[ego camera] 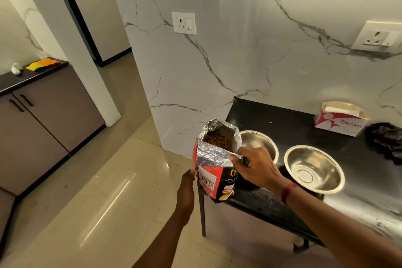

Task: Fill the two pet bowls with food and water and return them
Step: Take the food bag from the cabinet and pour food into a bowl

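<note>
A red and black pet food bag [214,164] with a silver foil lining stands open at the left end of the black table [282,119], brown kibble showing inside. My left hand [187,183] holds the bag's left side from behind. My right hand [254,165] pinches the foil rim at the bag's right edge. Two empty steel bowls sit on the table: one [260,143] right behind the bag, partly hidden by my right hand, the other [314,168] to its right.
A red and white tissue box [340,118] and a crumpled black bag [385,141] lie at the table's far right. The marble wall [217,61] stands behind. A dark cabinet [43,119] is at left, across tiled floor [108,191].
</note>
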